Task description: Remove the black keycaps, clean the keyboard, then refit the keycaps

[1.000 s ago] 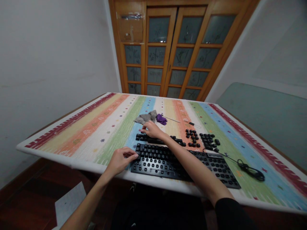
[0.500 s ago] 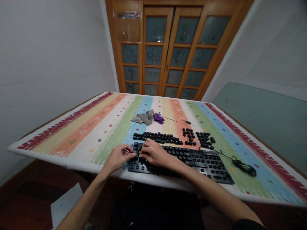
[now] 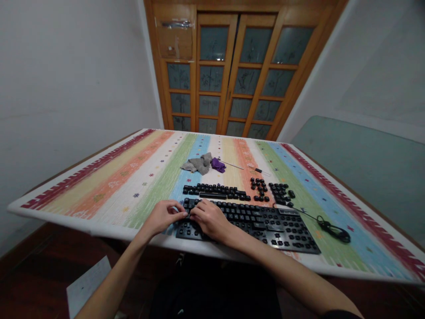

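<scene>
A black keyboard (image 3: 275, 219) lies along the table's near edge, with keycaps on its upper left part and bare switches at its right and lower left. My left hand (image 3: 166, 216) is at its left end, thumb and forefinger bent together at the keys. Beside it, my right hand (image 3: 210, 219) rests over the left keys, its fingers curled down and their tips close to the left thumb. Whatever is between the fingers of either hand is too small or hidden to make out. Loose black keycaps (image 3: 212, 189) lie in rows just behind the keyboard, with a long space bar (image 3: 213, 195) among them.
More keycaps (image 3: 280, 192) are grouped behind the keyboard's right half. A coiled cable (image 3: 335, 230) lies at right. Farther back are a grey cloth (image 3: 199, 164), a purple cloth (image 3: 218, 165), a thin rod (image 3: 234, 165) and a small black-handled tool (image 3: 259, 170).
My right hand has sunk slightly and flattened over the keys, showing more of the loose space bar behind it. The left hand stays at the keyboard's left end. The view has shifted a little.
</scene>
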The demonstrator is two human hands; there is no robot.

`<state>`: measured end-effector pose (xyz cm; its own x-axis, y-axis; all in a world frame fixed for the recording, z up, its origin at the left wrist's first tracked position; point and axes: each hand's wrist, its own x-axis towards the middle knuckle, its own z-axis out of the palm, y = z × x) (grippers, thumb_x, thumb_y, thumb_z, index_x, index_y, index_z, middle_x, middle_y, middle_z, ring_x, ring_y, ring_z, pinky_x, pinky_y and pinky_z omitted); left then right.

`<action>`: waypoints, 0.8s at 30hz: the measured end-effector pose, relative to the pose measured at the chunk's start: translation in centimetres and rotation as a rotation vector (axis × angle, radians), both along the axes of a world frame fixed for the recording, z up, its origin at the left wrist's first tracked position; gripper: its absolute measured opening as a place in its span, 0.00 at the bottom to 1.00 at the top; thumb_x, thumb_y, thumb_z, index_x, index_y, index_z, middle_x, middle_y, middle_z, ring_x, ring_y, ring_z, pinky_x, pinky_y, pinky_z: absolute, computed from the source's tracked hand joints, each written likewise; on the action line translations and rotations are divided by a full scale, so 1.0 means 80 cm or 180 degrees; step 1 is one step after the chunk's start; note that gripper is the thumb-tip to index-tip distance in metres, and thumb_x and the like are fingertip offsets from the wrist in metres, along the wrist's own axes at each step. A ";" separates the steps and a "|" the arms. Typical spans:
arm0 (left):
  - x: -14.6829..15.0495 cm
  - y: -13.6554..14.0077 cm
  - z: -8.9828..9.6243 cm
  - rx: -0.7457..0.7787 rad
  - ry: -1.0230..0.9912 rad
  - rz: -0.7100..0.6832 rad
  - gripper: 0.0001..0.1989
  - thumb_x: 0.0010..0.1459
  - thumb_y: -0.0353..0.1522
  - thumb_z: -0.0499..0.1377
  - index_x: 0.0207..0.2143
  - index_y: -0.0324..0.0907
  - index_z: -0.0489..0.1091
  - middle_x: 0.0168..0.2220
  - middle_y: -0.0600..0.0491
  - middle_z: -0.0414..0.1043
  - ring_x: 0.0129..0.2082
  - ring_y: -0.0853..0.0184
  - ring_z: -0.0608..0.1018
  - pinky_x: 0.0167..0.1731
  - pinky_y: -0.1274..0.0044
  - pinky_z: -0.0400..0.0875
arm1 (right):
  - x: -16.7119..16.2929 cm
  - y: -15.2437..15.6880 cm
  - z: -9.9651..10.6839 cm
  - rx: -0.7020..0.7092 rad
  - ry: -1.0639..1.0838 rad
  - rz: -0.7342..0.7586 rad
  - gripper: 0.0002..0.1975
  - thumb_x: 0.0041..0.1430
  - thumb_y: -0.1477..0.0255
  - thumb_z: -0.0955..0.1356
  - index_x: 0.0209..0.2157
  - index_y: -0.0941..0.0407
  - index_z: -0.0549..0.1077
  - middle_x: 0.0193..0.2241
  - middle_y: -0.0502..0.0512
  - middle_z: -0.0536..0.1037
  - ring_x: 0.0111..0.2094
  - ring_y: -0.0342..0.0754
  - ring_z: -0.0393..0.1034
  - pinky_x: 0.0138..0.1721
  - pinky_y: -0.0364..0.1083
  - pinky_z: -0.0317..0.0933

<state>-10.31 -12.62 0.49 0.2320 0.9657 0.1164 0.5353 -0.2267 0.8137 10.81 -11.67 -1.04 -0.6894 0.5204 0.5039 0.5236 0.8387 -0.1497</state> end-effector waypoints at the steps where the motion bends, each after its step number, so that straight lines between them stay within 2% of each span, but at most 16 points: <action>1: 0.001 -0.002 0.001 0.0173 0.0046 -0.0021 0.12 0.52 0.41 0.63 0.27 0.40 0.77 0.28 0.51 0.77 0.28 0.67 0.76 0.29 0.78 0.70 | 0.000 0.000 -0.001 0.0060 -0.0035 0.0006 0.05 0.65 0.73 0.67 0.35 0.57 0.75 0.31 0.57 0.74 0.36 0.50 0.64 0.37 0.47 0.60; 4: 0.002 -0.008 0.003 0.0669 0.0253 -0.0202 0.10 0.56 0.37 0.61 0.28 0.42 0.78 0.31 0.50 0.77 0.31 0.66 0.77 0.35 0.77 0.72 | 0.003 -0.002 -0.001 0.0140 -0.0050 0.0054 0.07 0.66 0.72 0.66 0.33 0.57 0.75 0.31 0.57 0.74 0.37 0.50 0.64 0.37 0.47 0.60; 8: -0.002 -0.012 0.000 0.1027 0.0511 -0.0398 0.07 0.59 0.32 0.60 0.32 0.43 0.79 0.32 0.52 0.76 0.34 0.67 0.77 0.39 0.76 0.71 | 0.007 -0.006 0.004 0.0113 -0.0029 0.0128 0.06 0.64 0.72 0.67 0.35 0.58 0.75 0.33 0.58 0.75 0.37 0.51 0.64 0.39 0.48 0.62; 16: -0.008 -0.014 -0.005 0.1118 0.0532 -0.0577 0.07 0.60 0.32 0.60 0.36 0.43 0.79 0.37 0.51 0.77 0.36 0.67 0.78 0.41 0.76 0.73 | 0.007 -0.006 0.004 0.0108 0.0012 0.0144 0.03 0.62 0.73 0.68 0.35 0.58 0.75 0.33 0.58 0.75 0.38 0.52 0.64 0.40 0.49 0.63; 21: -0.009 -0.016 -0.004 0.1180 0.0465 -0.0661 0.08 0.61 0.32 0.58 0.35 0.44 0.79 0.37 0.51 0.77 0.37 0.67 0.78 0.41 0.75 0.74 | 0.009 -0.007 0.003 0.0096 0.0107 0.0133 0.06 0.63 0.74 0.67 0.41 0.58 0.75 0.32 0.58 0.76 0.37 0.52 0.65 0.39 0.49 0.63; 24: -0.008 -0.018 -0.005 0.1239 0.0470 -0.0679 0.08 0.61 0.31 0.58 0.35 0.44 0.79 0.36 0.51 0.77 0.36 0.67 0.78 0.40 0.76 0.74 | 0.010 -0.008 0.003 0.0129 0.0100 0.0160 0.05 0.64 0.74 0.67 0.38 0.57 0.75 0.31 0.57 0.76 0.36 0.51 0.66 0.39 0.49 0.63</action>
<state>-10.97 -14.08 0.12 0.4618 0.7858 0.4114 0.5473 -0.6174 0.5650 11.60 -12.28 -0.83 -0.6977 0.4642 0.5457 0.4762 0.8695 -0.1309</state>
